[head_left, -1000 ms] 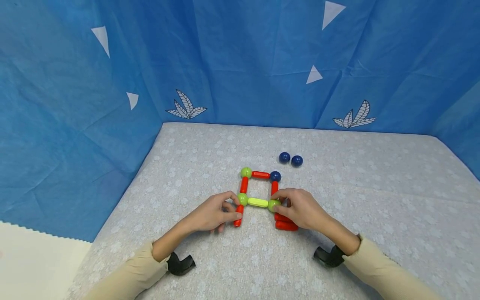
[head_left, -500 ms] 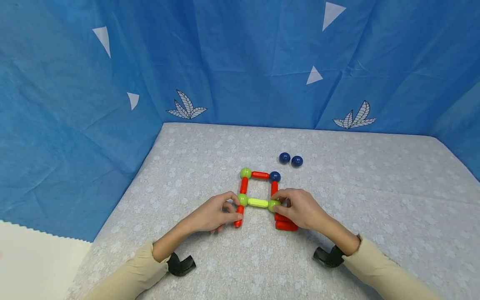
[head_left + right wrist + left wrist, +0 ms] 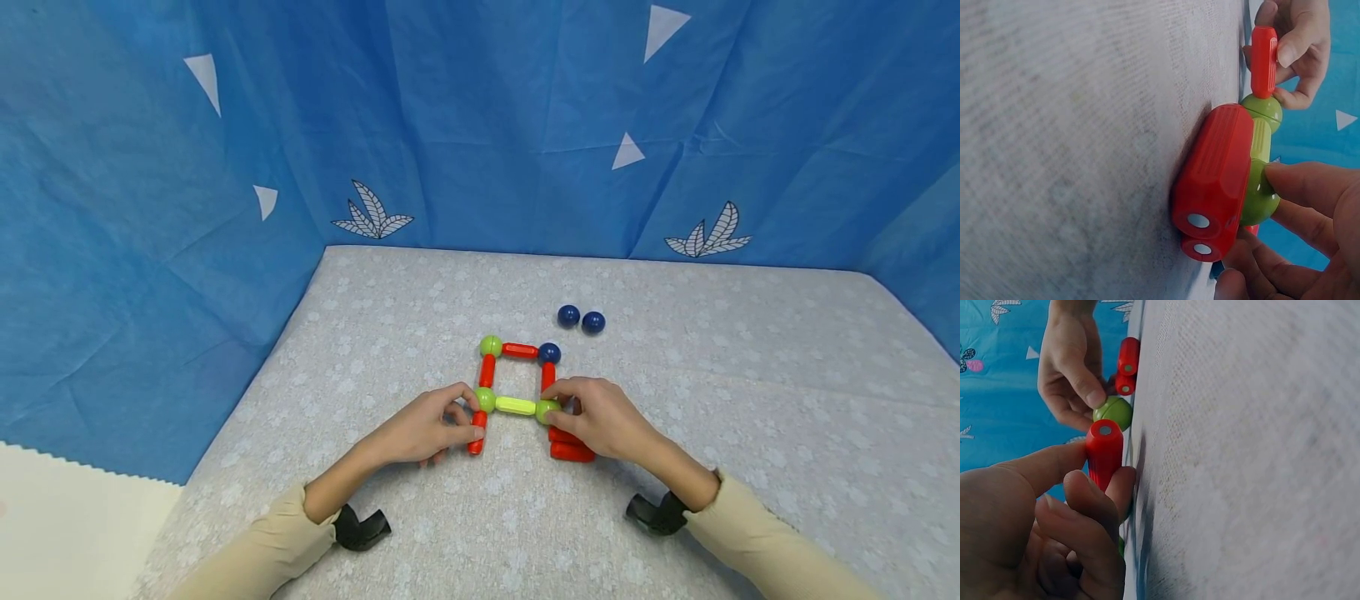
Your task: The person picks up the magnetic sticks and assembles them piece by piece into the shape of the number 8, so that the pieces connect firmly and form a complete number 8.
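Magnetic rods and balls form a square on the table. Its corners are a near-left green ball [image 3: 486, 400], a far-left green ball [image 3: 491, 347], a dark blue ball [image 3: 550, 353] and a near-right green ball [image 3: 547, 412]. A yellow-green rod [image 3: 515, 406] makes the near side; red rods make the others. From the near-left ball another red rod [image 3: 1104, 453] extends toward the person. My left hand [image 3: 427, 427] holds this rod between thumb and fingers, index fingertip at the ball. My right hand [image 3: 596, 417] pinches the near-right ball between thumb and index finger.
Two loose red rods [image 3: 1213, 175] lie side by side under and beside the right hand. Behind the square rest two dark blue balls, a left one [image 3: 568, 317] and a right one [image 3: 593, 322]. A blue curtain [image 3: 480, 125] hangs at the back of the patterned tablecloth [image 3: 420, 300].
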A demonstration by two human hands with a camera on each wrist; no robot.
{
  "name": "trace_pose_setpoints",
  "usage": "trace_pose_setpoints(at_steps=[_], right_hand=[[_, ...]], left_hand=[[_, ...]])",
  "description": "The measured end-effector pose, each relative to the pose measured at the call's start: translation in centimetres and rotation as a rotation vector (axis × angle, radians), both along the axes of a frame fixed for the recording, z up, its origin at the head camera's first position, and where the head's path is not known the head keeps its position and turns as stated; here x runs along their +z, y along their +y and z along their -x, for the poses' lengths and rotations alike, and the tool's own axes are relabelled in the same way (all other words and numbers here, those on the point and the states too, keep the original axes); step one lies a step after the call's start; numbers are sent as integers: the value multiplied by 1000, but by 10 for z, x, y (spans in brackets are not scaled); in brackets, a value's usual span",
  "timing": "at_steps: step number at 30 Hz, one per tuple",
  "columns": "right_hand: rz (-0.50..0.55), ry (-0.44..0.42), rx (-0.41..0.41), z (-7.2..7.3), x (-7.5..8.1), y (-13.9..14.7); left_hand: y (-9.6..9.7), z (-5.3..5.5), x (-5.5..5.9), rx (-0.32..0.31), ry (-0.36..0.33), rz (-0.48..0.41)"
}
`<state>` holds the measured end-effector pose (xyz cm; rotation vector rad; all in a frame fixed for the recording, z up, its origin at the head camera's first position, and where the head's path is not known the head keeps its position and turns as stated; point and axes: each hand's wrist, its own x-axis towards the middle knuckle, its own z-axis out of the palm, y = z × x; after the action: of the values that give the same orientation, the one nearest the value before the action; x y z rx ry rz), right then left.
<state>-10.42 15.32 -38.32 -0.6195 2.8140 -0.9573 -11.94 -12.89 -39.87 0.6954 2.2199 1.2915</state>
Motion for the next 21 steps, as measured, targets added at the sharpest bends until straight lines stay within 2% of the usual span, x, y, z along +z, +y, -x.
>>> trace_pose_setpoints(at_steps=[9, 21], right_hand=[[-1, 3, 0, -1, 0, 0], [-2, 6, 5, 1, 0, 0]], left_hand=[[2, 0, -1, -13, 4, -4], [-1, 5, 5, -21, 21, 36]])
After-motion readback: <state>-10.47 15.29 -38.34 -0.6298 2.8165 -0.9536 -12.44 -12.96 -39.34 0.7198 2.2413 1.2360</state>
